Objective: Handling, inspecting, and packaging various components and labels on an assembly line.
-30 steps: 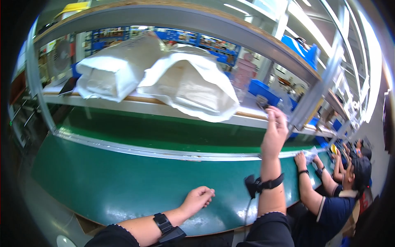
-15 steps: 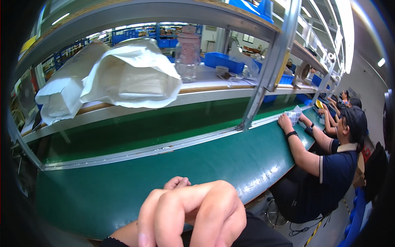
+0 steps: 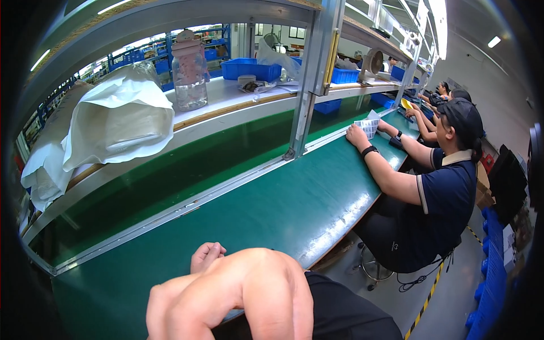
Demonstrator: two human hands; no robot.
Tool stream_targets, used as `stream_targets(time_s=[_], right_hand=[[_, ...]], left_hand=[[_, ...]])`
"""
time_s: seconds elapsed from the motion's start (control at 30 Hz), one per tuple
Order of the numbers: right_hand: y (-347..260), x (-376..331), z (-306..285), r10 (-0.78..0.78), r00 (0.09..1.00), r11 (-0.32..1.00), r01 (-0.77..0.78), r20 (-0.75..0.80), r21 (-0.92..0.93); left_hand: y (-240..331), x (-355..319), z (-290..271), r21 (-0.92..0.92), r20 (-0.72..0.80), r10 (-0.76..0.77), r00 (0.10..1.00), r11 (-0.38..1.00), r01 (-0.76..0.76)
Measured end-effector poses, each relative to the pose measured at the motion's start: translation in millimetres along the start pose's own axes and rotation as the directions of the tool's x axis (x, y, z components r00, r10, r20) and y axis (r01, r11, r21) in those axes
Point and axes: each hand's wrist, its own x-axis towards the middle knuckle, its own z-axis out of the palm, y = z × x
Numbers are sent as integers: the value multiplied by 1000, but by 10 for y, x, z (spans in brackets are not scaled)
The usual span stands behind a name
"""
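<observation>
My left hand [image 3: 207,256] lies over the near part of the green worktable [image 3: 243,224]. Its fingers are curled in and nothing shows in them; part of it is hidden behind my right hand [image 3: 226,286]. That hand is very large and close at the lower edge, bent at the knuckles or wrist. Its fingertips fall outside the picture, so whatever they hold or touch cannot be seen. No tool or part is visible beside either hand.
A metal rail and post [image 3: 309,96] run along the table's far side. Above it, a shelf bears open white bags [image 3: 122,119], a clear bottle [image 3: 190,76] and a blue bin [image 3: 249,69]. On the right, a seated co-worker [image 3: 442,181] holds a printed sheet [image 3: 367,126].
The view has turned right, so shelf, bags and co-worker sit further left in the picture. My right hand has shifted left, its fingers now less visible. My left hand stays curled.
</observation>
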Motion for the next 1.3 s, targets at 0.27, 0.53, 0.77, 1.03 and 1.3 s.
stream_targets(time_s=[0.27,0.53,0.77,1.03,1.3], right_hand=[[-71,91,-152,-19,999,998,22,-43,51],[284,-104,-397,11,999,951,-23,39,307],[-308,78,-409,106,989,877,-144,108,459],[-528,26,-117,100,978,756,-195,184,624],[-794,79,401,598,747,705,-662,291,253]], left_hand=[[188,52,764,-16,39,26,999,1000,-26],[354,-37,629,-44,10,56,998,998,-55],[427,-57,1417,-117,68,50,996,992,-42],[25,-217,-80,-141,14,93,996,986,-90],[143,-364,-57,35,50,183,982,982,-185]])
